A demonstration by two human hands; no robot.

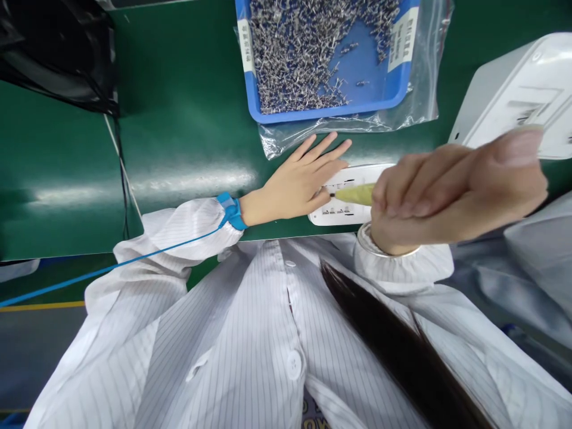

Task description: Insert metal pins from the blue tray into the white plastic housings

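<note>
A flat white plastic device housing with printed markings and slots lies near the table's front edge, partly covered by both hands. My left hand rests over its left end, palm down, fingers spread towards the tray. My right hand is wrapped in a fist around a yellow-green screwdriver, thumb on top. Its tapered end points left, and the dark tip is at the housing's face beside my left thumb. Whether the tip touches the housing, I cannot tell.
A blue tray full of small metal pieces stands behind my hands on a clear plastic bag. Another white housing is at right. A black round object and cables are at left. A blue wrist-strap cord trails from my left wrist.
</note>
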